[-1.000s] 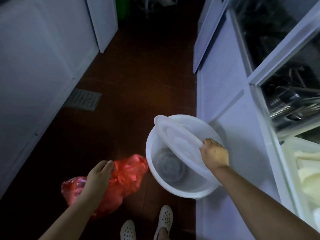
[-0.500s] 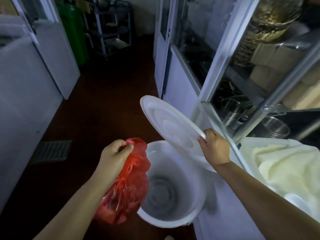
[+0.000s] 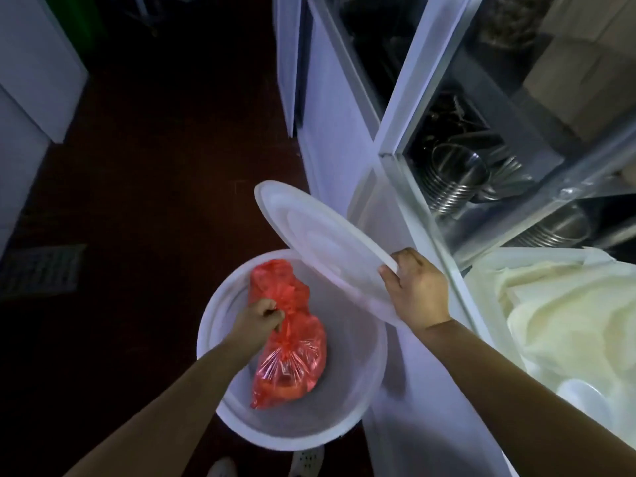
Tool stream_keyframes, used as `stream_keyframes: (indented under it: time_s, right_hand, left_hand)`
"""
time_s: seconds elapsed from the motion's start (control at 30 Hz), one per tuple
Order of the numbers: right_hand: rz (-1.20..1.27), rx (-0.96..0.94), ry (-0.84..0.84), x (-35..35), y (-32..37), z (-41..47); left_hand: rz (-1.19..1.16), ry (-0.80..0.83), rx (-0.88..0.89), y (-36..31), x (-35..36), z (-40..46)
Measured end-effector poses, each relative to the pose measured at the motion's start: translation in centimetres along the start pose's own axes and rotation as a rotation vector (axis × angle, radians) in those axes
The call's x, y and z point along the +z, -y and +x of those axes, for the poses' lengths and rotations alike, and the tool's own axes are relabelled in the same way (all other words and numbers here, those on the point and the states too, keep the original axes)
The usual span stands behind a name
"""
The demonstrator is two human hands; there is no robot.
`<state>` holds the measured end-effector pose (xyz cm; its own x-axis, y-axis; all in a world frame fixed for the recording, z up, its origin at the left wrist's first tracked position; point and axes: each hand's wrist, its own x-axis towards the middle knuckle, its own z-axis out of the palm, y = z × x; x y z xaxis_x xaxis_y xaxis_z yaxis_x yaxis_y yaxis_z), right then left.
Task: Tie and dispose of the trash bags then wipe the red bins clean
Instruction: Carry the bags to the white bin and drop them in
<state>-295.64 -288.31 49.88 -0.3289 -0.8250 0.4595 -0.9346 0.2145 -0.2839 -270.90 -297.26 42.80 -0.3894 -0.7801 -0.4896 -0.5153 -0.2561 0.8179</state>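
left hand: fingers curled tight round the knotted neck of the red trash bag
bag: hanging down inside the white bucket, below its rim
right hand: pinching the edge of the white lid, tilted up over the bucket's far side
bucket: on the dark floor, right beside the white cabinet
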Motion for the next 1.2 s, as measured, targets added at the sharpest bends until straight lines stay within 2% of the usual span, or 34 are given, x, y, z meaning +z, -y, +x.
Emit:
stream_keyframes:
  time_s: [0.17,0.3,0.5,0.57,0.63,0.73,0.8,0.87,0.97,1.07,1.13,1.2]
  right_hand:
    - [-0.051,0.081,0.053,2.3,-0.9,-1.1]
    - [-0.100,0.099,0.071,3.7,-1.2,-2.1]
    - [-0.130,0.115,0.056,4.8,-0.1,-4.1]
    - [-0.127,0.120,0.055,4.9,0.3,-4.4]
    - [-0.125,0.129,0.064,4.7,1.0,-4.7]
    - [-0.128,0.139,0.082,4.1,2.8,-5.1]
    - [-0.126,0.142,0.102,3.5,4.2,-5.1]
    - [-0.119,0.133,0.130,2.8,5.5,-5.0]
    - [-0.120,0.102,0.162,2.1,7.2,-5.3]
    - [-0.128,0.026,0.175,2.8,9.0,-6.7]
    - [-0.126,-0.008,0.208,3.9,10.3,-8.1]
    - [-0.129,-0.054,0.238,5.2,11.6,-9.7]
  left_hand:
    - [-0.032,0.143,-0.127,4.4,3.1,5.8]
    - [0.033,0.337,-0.194,9.7,5.4,9.4]
    - [0.224,0.373,-0.241,15.2,6.7,10.4]
    - [0.203,0.435,-0.238,15.1,6.0,10.1]
    - [0.143,0.422,-0.203,14.1,4.8,9.7]
    - [0.107,0.307,-0.105,11.3,1.9,8.1]
    - [0.227,0.326,-0.013,8.4,-0.6,6.7]
    - [0.263,0.278,0.050,5.3,-3.4,5.1]
    - [0.293,-0.021,0.210,0.8,-6.9,3.0]
    - [0.355,-0.249,0.517,-1.9,-9.2,1.3]
    - [0.570,-0.213,0.740,-2.0,-9.9,0.9]
    - [0.812,-0.023,0.850,-0.8,-10.0,0.8]
